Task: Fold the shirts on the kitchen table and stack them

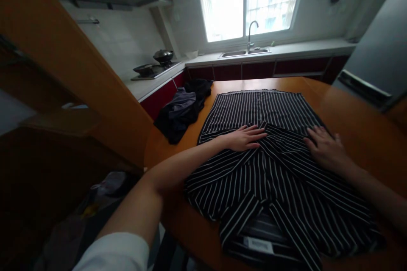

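Note:
A black shirt with white stripes lies spread on the wooden table, its collar toward me and its hem at the far side. Both sleeves are folded inward across the front. My left hand rests flat on the shirt near its middle, fingers stretched out over the sleeve ends. On the right side of the shirt my right hand lies palm down, fingers spread over the folded sleeve. A white label shows inside the collar.
A heap of dark clothes lies at the table's left edge. The round wooden table stands before a counter with a sink under a window. Pans sit on the stove at the left; a fridge is at the right.

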Motion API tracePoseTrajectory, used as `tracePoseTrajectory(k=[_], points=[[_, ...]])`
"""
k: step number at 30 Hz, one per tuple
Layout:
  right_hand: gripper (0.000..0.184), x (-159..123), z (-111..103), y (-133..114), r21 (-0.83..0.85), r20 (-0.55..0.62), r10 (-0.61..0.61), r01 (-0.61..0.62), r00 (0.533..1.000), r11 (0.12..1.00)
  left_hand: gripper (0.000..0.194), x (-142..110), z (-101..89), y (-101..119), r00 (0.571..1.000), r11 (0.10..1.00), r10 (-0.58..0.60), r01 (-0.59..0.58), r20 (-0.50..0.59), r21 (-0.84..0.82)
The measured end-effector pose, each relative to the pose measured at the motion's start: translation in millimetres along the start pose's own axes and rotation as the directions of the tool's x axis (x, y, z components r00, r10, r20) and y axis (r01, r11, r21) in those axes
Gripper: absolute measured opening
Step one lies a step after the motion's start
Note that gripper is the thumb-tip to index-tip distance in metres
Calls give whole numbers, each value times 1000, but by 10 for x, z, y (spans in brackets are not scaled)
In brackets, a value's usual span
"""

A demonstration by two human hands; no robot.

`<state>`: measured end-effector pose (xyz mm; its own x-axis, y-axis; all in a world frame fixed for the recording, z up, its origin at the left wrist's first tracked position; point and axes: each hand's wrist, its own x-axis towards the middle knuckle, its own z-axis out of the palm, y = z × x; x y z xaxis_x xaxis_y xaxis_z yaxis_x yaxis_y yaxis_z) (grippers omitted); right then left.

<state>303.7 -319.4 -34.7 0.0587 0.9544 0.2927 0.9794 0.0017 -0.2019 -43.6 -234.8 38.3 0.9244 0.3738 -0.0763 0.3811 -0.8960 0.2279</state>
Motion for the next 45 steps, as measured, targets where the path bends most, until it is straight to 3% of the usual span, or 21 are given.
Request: tracePoseTrajectory(k=[4,6,12,16,19,22,24,26,28,31,33,34,40,45], points=[[64,32,-213,-47,82,168,67,-81,984,993,62,-27,132,-50,999,1000,3,-3,-40,17],[62,74,-260,8,52,172,115,-126,978,991,61,-14,135,-109,998,999,2,0,-66,33],[62,173,-385,148,184,-10,284,-278,959,943,61,11,137,-202,996,997,26,-19,-91,79],[65,138,-435,5,135,-140,207,-188,968,973,60,14,154,-218,995,994,25,-14,-102,104],[70,69,-369,-126,39,12,149,-149,989,988,64,13,195,-257,990,993,29,-14,-135,114],[76,38,-285,-152,-11,181,217,-219,959,976,69,-5,255,-301,987,993,-8,27,-161,112],[78,56,-266,-95,-6,181,286,-290,941,957,72,-26,271,-318,985,995,-41,57,-169,88],[77,93,-281,-3,47,110,347,-353,931,934,72,-48,243,-324,975,997,-63,70,-213,24],[75,128,-313,87,120,-9,380,-376,925,919,68,-64,172,-327,941,994,-93,72,-326,-77],[74,152,-352,139,200,-168,365,-330,916,922,62,-63,66,-348,806,971,-204,96,-555,-217],[73,147,-364,101,222,-216,321,-274,922,936,61,-48,61,-380,730,955,-278,137,-624,-265],[72,140,-367,65,221,-234,294,-244,927,944,61,-39,84,-400,724,948,-303,163,-620,-272],[71,94,-369,-123,149,-263,201,-166,943,975,62,-5,273,-448,901,957,-290,271,-323,-103],[74,92,-358,-114,120,-241,209,-185,948,975,61,-39,31,-276,924,980,-186,197,-333,-1]])
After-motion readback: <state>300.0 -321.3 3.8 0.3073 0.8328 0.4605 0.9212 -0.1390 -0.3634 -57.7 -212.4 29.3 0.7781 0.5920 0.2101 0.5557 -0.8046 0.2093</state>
